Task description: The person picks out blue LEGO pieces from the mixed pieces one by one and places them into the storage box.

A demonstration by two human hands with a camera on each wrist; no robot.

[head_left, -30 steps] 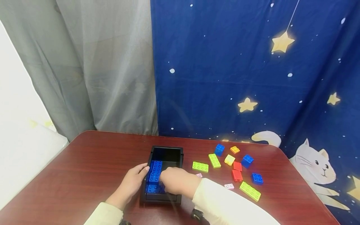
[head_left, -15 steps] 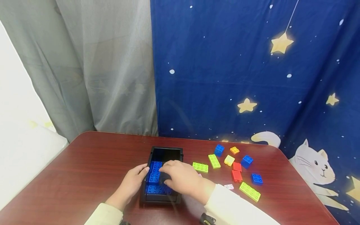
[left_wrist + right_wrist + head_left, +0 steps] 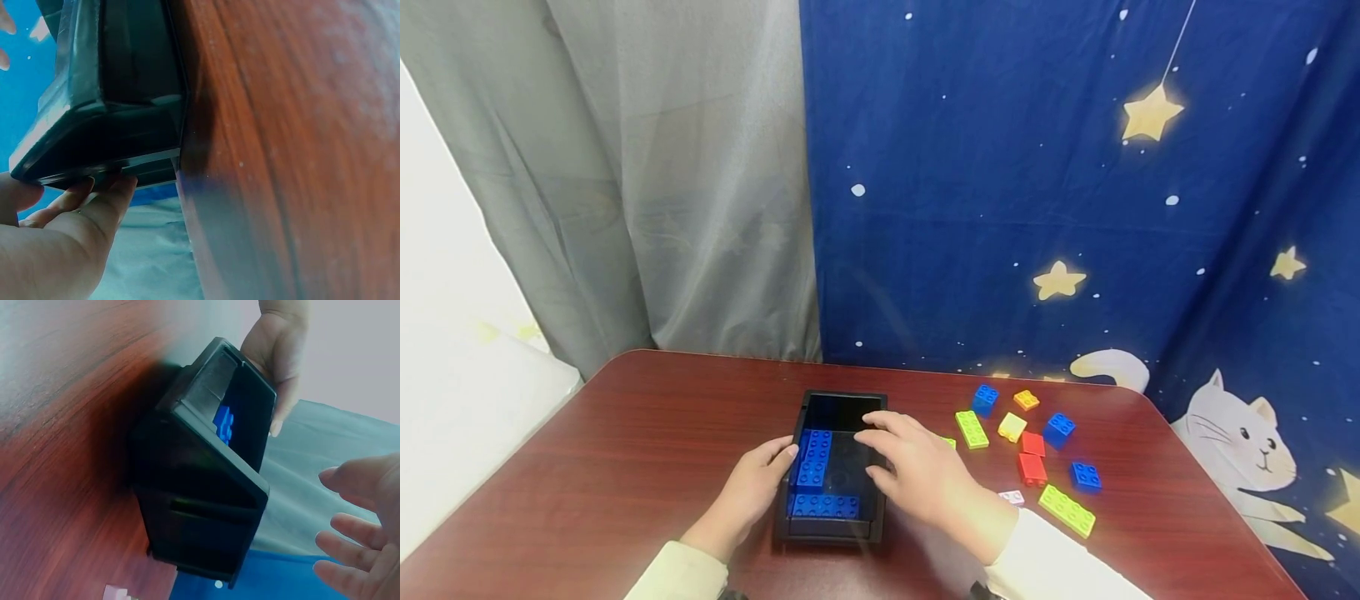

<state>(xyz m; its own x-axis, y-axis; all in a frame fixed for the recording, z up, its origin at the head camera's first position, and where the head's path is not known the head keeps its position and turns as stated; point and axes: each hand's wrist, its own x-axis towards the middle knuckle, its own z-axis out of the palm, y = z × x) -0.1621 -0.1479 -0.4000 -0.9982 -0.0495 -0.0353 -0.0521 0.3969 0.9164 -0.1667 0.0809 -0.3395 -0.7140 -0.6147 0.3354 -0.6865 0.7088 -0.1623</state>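
A black storage bin [image 3: 832, 530] stands on the table, its open top facing up. Inside it, one long blue toy brick [image 3: 815, 458] lies along the left wall and another blue brick [image 3: 825, 506] lies across the front end. My left hand [image 3: 756, 483] grips the bin's left side, thumb at the rim; in the left wrist view its fingers [image 3: 114, 199] touch the outer wall. Over the bin's right rim hovers my right hand [image 3: 917, 471], fingers spread and holding nothing. The right wrist view shows the right hand [image 3: 365, 528] apart from the bin.
Right of the bin lie loose toy bricks: blue [image 3: 985, 400], orange [image 3: 1026, 400], yellow [image 3: 1012, 427], red [image 3: 1032, 469], pink [image 3: 1011, 497] and lime green [image 3: 1067, 510]. My right hand partly covers another lime brick. Curtains hang behind the table [image 3: 700, 392].
My right hand has risen out of the bin, its fingers opening, and moved right to above the rim. The front blue brick now shows fully. My left hand stays on the bin.
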